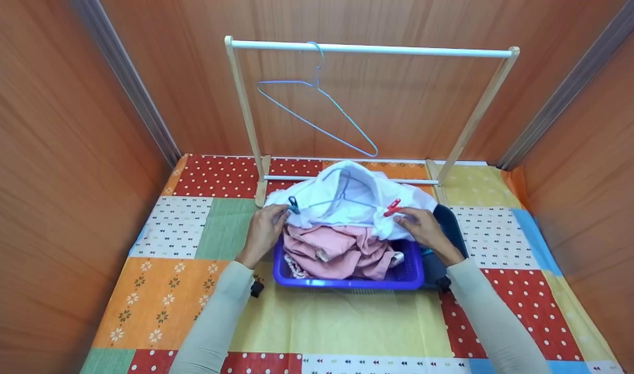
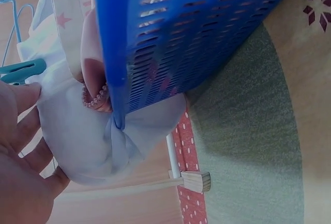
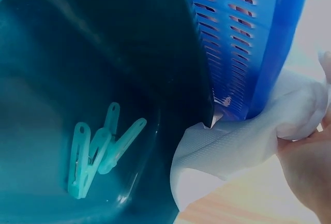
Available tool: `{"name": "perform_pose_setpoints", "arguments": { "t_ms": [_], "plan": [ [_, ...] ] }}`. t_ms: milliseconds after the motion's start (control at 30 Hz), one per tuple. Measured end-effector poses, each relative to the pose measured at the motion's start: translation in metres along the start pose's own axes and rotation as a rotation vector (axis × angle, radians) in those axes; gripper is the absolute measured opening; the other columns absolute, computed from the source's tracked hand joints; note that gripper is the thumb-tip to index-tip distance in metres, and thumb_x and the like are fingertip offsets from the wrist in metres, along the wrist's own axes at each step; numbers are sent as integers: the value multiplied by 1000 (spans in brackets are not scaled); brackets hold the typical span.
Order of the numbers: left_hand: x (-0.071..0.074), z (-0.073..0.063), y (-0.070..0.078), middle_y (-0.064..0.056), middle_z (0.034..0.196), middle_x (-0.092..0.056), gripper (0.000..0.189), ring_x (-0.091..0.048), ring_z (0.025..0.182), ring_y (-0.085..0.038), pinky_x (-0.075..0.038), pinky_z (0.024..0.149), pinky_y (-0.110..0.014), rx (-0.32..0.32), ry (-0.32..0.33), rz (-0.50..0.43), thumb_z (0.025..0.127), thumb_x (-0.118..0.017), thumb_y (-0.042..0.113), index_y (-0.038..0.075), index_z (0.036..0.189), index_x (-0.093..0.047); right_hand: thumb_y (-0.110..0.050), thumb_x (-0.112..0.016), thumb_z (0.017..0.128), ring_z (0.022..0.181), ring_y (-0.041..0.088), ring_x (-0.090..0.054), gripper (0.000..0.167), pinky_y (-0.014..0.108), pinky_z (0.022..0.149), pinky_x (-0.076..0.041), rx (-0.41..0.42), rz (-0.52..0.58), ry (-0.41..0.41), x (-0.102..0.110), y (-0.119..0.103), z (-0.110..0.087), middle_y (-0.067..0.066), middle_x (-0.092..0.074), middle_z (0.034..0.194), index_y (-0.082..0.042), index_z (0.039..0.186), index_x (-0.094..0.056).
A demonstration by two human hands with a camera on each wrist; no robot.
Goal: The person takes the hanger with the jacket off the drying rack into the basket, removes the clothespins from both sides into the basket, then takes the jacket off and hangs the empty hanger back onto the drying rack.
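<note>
A white garment [image 1: 348,218] with a blue wire hanger [image 1: 344,192] in its neck opening lies over the back of the purple-blue basket [image 1: 348,283]. A dark teal clothespin [image 1: 293,204] clips its left side and a red clothespin [image 1: 392,208] its right. My left hand [image 1: 267,224] pinches the white cloth beside the teal clothespin; the left wrist view shows its fingers against the fabric. Just below the red clothespin, my right hand [image 1: 422,227] holds the other side of the garment, its fingertips partly out of the right wrist view.
Pink clothing [image 1: 343,252] fills the basket. Behind it stands a drying rack [image 1: 415,50] with an unused blue hanger [image 1: 317,122] on its top bar. A dark teal bin [image 1: 454,228] at the basket's right contains light teal clothespins [image 3: 98,154]. Wooden panels enclose the patchwork cloth.
</note>
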State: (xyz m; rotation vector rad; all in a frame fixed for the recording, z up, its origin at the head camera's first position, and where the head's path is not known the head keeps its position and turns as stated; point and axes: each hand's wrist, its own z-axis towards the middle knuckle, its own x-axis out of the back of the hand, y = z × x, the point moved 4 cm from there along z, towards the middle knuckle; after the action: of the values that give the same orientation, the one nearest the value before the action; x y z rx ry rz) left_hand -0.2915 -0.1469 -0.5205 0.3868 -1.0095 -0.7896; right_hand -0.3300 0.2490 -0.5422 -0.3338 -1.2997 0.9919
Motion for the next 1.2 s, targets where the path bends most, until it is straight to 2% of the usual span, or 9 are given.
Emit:
{"name": "perform_pose_setpoints", "arguments": {
  "t_ms": [200, 400, 567, 733, 933, 1200],
  "plan": [
    [-5, -2, -4, -12, 99, -76, 17, -72, 96, -27, -57, 86, -43, 47, -46, -42, 93, -67, 11, 3, 105, -75, -17, -70, 91, 106, 27, -66, 22, 43, 93, -50, -55, -25, -10, 4, -5, 0, 11, -73, 111, -5, 109, -73],
    [-5, -3, -5, -12, 99, -76, 16, -71, 97, -28, -56, 87, -43, 67, -44, -62, 93, -67, 11, 2, 104, -75, -21, -75, 87, 109, 31, -63, 37, 51, 98, -47, -53, 19, -12, 11, -13, 2, 15, -70, 114, -5, 120, -68],
    [-5, -3, -5, -12, 99, -76, 17, -71, 97, -28, -56, 88, -44, 81, -43, -72, 93, -67, 11, 2, 104, -75, -23, -78, 85, 110, 30, -61, 47, 51, 101, -46, -42, 56, 4, 18, -20, 3, 14, -69, 114, -6, 126, -64],
    [-6, -3, -4, -13, 100, -76, 16, -72, 97, -28, -56, 87, -43, 64, -32, -65, 91, -68, 9, 1, 104, -75, -17, -79, 83, 110, 33, -62, 50, 53, 98, -45, -1, 82, 42, 21, -26, 4, 16, -70, 114, -2, 128, -63],
    [-5, -2, -3, -13, 99, -76, 17, -72, 97, -29, -56, 87, -43, 57, -24, -73, 91, -68, 9, 0, 104, -75, -14, -75, 87, 107, 29, -63, 40, 51, 96, -46, 42, 75, 82, 21, -33, 8, 13, -71, 111, -5, 124, -66],
    [-5, -2, -4, -13, 99, -76, 17, -72, 96, -29, -56, 87, -43, 54, -30, -70, 92, -68, 9, 1, 104, -75, -11, -70, 91, 100, 28, -65, 27, 41, 89, -49, 77, 34, 116, 19, -35, 9, 13, -73, 104, -2, 116, -69]
  ]
}}
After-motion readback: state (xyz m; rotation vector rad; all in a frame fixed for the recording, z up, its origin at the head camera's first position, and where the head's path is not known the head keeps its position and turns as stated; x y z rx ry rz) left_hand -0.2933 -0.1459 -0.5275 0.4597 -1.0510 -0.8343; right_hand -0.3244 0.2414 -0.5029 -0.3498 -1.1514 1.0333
